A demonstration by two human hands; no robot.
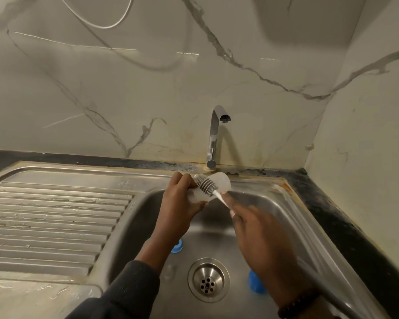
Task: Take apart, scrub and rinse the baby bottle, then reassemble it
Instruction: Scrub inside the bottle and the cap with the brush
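My left hand (179, 203) grips the clear bottle body (221, 184), held on its side above the back of the sink basin. My right hand (258, 238) holds the white handle of a bottle brush (206, 184). The grey bristle head lies against the bottle near my left fingers. Two blue bottle parts lie in the basin: one (177, 246) half hidden under my left wrist, another (256, 284) beside the drain under my right hand. A small clear piece (169, 271), maybe the teat, lies left of the drain.
The steel sink (134, 226) has a ribbed draining board (51, 222) on the left and a round drain (208, 279) in the basin floor. A chrome tap (214, 137) stands behind the basin with no water running. Marble-patterned walls close in at the back and right.
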